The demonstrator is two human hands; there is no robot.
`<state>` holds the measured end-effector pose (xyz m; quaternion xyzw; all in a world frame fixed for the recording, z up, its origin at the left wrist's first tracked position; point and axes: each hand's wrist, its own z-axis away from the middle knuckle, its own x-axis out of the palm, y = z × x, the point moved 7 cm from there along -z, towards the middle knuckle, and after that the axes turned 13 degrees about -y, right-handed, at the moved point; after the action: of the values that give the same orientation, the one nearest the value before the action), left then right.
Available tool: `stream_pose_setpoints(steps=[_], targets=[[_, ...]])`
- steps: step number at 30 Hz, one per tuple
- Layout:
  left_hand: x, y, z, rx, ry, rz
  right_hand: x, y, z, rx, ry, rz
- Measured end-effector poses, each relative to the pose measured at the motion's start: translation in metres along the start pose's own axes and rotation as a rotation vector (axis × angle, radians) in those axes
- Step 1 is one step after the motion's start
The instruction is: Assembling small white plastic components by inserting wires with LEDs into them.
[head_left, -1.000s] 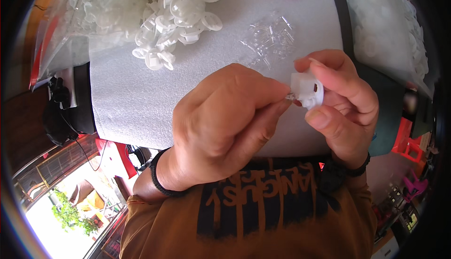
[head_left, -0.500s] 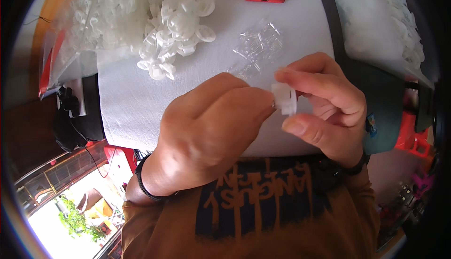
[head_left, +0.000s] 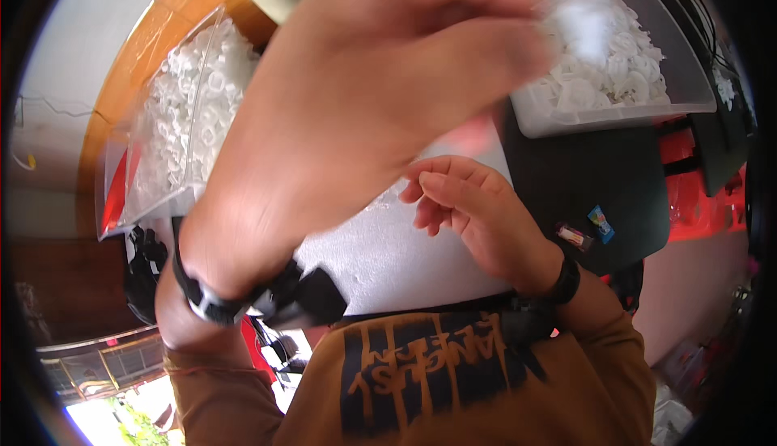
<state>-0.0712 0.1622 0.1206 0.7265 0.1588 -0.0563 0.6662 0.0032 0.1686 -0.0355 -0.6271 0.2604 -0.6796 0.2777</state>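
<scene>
At the far left, a clear plastic-walled container (head_left: 162, 207) is heaped with small white ring-shaped plastic pieces (head_left: 214, 82). The left hand (head_left: 348, 98) fills the middle of the view, its arm stretched from the near left toward the far right. Its fingertips are blurred and look close together; just beyond them is a smeared white plastic piece (head_left: 587, 29), above the far-right bin. Whether the hand grips that piece or has let it go, I cannot tell.

Under this arm, a soft white foam-like sheet (head_left: 380, 260) covers part of the dark tabletop (head_left: 583, 163). Right of centre, nearer the body, the right hand (head_left: 486, 219) hangs above the sheet, fingers loosely curled and apart, with nothing seen in them. Farther right lie a small blue packet (head_left: 600, 223) and, just to its left, a small dark packet (head_left: 573, 236).

At the far right, a translucent plastic bin (head_left: 607, 114) holds a mound of white rings (head_left: 607, 82). For good handling, I judge that a light piece suits a gentle fingertip hold, with the fingers low over the mound, inside the rim, and the wrist clear of the bin's near wall.
</scene>
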Motion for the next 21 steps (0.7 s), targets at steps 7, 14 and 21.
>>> stream_pose_setpoints(steps=[7, 14, 21], targets=[[-0.032, -0.050, 0.027, -0.275, -0.046, -0.022, -0.005, -0.002, -0.005, 0.017, 0.062, 0.045], [-0.069, -0.117, 0.108, -0.545, 0.039, -0.518, 0.004, 0.011, -0.007, 0.152, 0.007, 0.092], [-0.046, -0.132, 0.091, -0.418, -0.185, -1.227, -0.010, 0.011, -0.009, 0.136, 0.096, 0.117]])
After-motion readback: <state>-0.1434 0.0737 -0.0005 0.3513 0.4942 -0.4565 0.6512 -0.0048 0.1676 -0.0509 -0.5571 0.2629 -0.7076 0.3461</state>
